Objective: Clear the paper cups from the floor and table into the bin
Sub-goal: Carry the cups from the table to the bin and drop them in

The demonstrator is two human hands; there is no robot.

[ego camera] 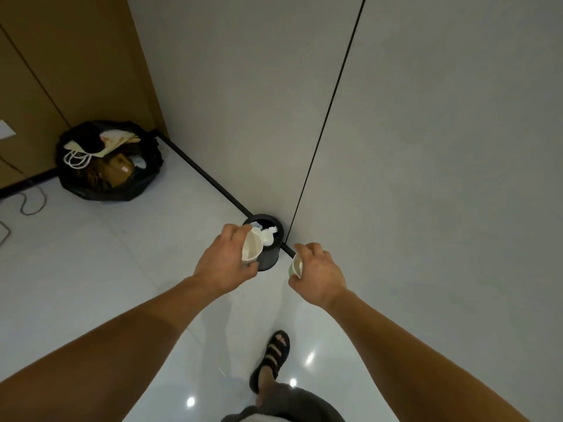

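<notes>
A small black round bin (pixel 268 258) stands on the floor against the white wall, with white crumpled paper and a cup inside. My left hand (pixel 224 263) holds a white paper cup (pixel 251 248) by its rim, tipped sideways just over the bin's near left edge. My right hand (pixel 320 274) grips a second, smaller paper cup (pixel 295 265), its mouth facing left, a little to the right of the bin and above the floor.
A large black rubbish bag (pixel 109 162) full of paper bags sits in the far left corner by a wooden cabinet. A cable (pixel 30 205) trails over the glossy white floor. My sandalled foot (pixel 272 360) is below the hands. The white wall (pixel 426 147) runs along the right.
</notes>
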